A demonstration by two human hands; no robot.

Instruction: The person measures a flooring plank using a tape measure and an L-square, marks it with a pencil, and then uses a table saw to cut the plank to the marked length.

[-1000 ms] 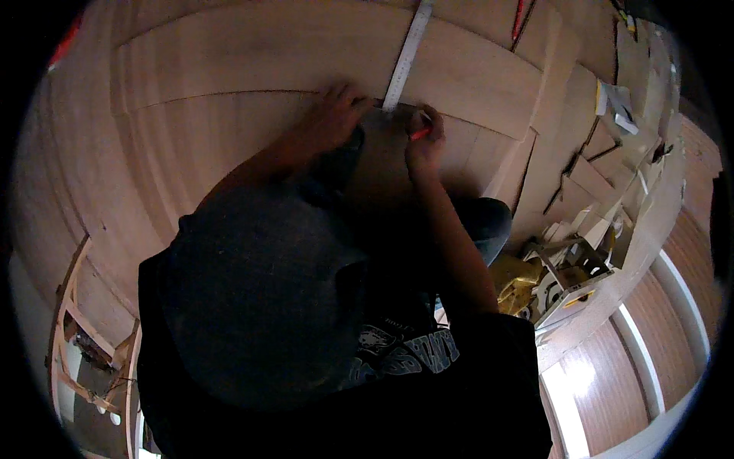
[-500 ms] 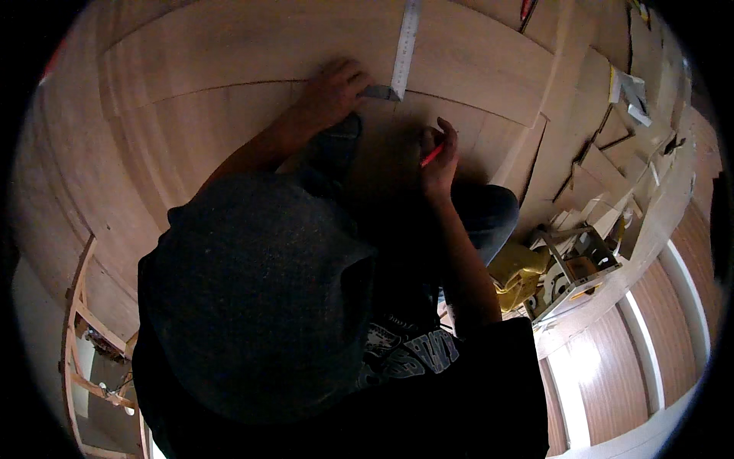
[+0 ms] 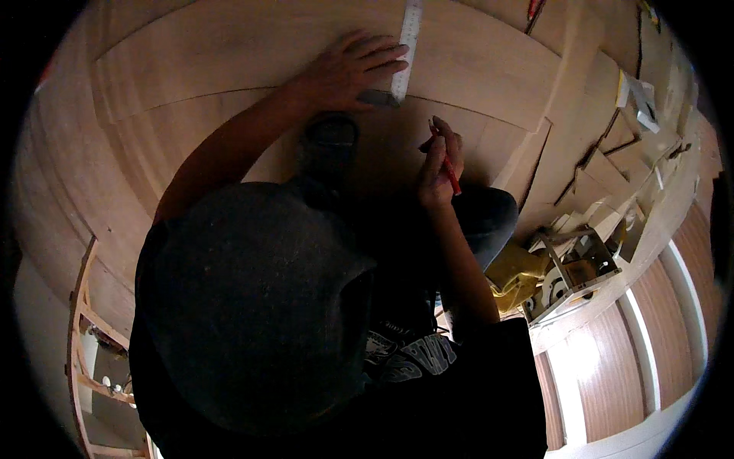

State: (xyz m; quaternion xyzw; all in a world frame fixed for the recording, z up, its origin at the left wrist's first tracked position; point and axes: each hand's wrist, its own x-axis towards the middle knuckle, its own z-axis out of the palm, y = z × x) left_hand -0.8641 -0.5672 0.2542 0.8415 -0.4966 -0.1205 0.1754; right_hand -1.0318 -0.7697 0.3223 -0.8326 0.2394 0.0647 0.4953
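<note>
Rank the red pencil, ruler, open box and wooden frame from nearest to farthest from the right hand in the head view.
1. Red pencil: held in the right hand.
2. Ruler: ahead, slightly left.
3. Open box: lower right.
4. Wooden frame: far lower left.

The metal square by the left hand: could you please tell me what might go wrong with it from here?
The metal square might shift, since the left hand lies with fingers spread at its blade. The red pencil, held apart from it in the right hand, could then mark off line.
</note>
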